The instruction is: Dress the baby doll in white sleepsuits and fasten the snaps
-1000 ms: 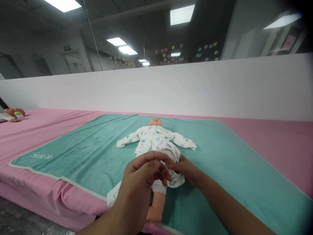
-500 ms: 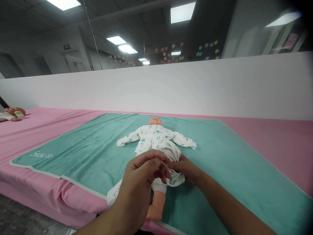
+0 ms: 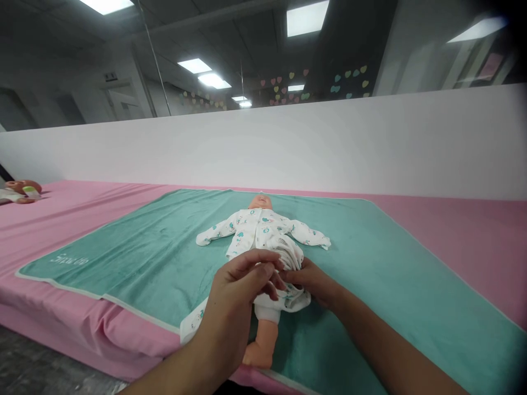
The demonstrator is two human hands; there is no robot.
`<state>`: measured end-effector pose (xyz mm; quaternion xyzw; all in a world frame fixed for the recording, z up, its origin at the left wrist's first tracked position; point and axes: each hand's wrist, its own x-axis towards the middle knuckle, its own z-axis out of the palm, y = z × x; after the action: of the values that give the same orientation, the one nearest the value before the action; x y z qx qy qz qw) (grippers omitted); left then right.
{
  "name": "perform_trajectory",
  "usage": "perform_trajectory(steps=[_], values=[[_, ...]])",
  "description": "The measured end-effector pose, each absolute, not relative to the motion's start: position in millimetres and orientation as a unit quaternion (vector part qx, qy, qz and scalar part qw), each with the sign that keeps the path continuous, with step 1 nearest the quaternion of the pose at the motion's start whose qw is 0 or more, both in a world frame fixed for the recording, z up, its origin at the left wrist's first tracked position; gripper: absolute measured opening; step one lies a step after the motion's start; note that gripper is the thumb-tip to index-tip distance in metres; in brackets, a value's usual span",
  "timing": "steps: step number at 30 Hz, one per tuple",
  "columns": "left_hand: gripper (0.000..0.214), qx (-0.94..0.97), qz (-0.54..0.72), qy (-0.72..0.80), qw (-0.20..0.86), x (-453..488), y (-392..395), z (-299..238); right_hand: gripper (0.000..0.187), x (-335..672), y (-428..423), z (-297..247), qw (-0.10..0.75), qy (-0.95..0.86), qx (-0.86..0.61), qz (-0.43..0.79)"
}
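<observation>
Barely anything's shifted: your left hand [image 3: 233,291] and right hand [image 3: 315,285] have just crept a touch higher in the frame. Far left there's a second doll [image 3: 22,191] on the pink mattress [image 3: 82,197], then the teal towel [image 3: 123,236]. Your left hand sits lower centre, fingers half curled at the cloth; can't tell if it's gripping. Mid-frame, the baby doll [image 3: 260,201] lies face up in a white printed romper [image 3: 259,230], bunched at the waist. Your right hand presses into that bunch, grip unclear too. Looks like you're working that bunched cloth, so next it wants a firm pinch on the fold.
</observation>
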<state>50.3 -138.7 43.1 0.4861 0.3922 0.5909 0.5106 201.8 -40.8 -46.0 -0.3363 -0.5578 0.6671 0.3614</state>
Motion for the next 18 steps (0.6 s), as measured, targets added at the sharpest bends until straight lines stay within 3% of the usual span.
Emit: perform_trajectory(steps=[2, 5, 8, 11, 13, 16, 18], values=[[0.021, 0.584, 0.546, 0.429, 0.420, 44, -132, 36, 0.032, 203, -43, -44, 0.364, -0.569, -0.331, 0.659], [0.061, 0.742, 0.434, 0.433, 0.271, 34, -126, 19, 0.021, 205, -52, -35, 0.345, -0.601, -0.290, 0.660], [0.079, 0.825, 0.356, 0.419, 0.131, 25, -129, 2, 0.026, 204, -65, -25, 0.269, -0.628, -0.218, 0.697], [0.073, 0.845, 0.327, 0.422, 0.005, 16, -138, -2, 0.022, 199, -75, -21, 0.188, -0.624, -0.145, 0.745], [0.058, 0.855, 0.301, 0.420, -0.034, 8, -144, 2, 0.020, 195, -80, -22, 0.162, -0.621, -0.119, 0.758], [0.026, 0.880, 0.255, 0.399, -0.034, -5, -149, 13, 0.020, 189, -85, -24, 0.102, -0.617, -0.070, 0.777], [0.018, 0.906, 0.220, 0.362, 0.004, -11, -153, 17, 0.023, 187, -88, -24, 0.047, -0.630, -0.019, 0.775]])
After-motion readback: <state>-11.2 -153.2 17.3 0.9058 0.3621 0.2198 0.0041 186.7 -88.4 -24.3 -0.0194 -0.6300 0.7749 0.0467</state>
